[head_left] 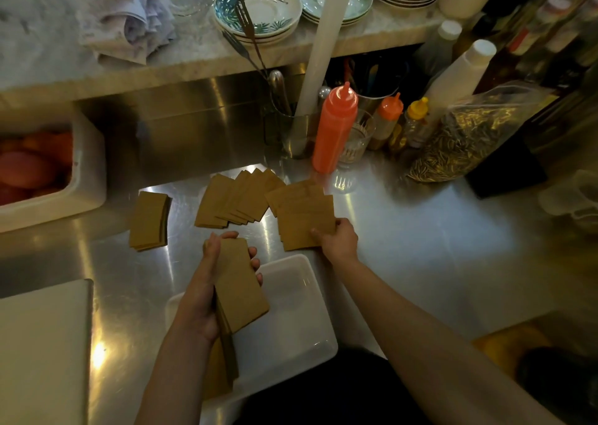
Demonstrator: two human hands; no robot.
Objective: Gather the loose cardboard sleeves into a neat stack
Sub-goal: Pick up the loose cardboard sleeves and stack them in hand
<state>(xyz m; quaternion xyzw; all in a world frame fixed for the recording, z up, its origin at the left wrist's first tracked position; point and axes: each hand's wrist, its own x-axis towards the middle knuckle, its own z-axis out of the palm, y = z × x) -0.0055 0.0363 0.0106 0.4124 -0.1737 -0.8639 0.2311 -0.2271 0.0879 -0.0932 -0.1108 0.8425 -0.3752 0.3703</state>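
A bundle of cardboard sleeves (pixel 238 287) is clasped in the left hand (pixel 207 282), thumb on one face and fingers curled round the far edge, above a white plastic tray (pixel 291 324) at the near edge of the steel counter (pixel 420 246). Further out, a small overlapping pile of sleeves (pixel 304 217) is pinched at its near corner by the right hand (pixel 338 238). A fanned spread (pixel 238 199) lies just beside that pile, and a squared stack (pixel 149 221) sits well apart to the left. The step in hand is judged to be the lifting of the small pile onto the held bundle. It is best squared first, so that no sleeve is left trailing, then laid with edges matched and tapped flush.
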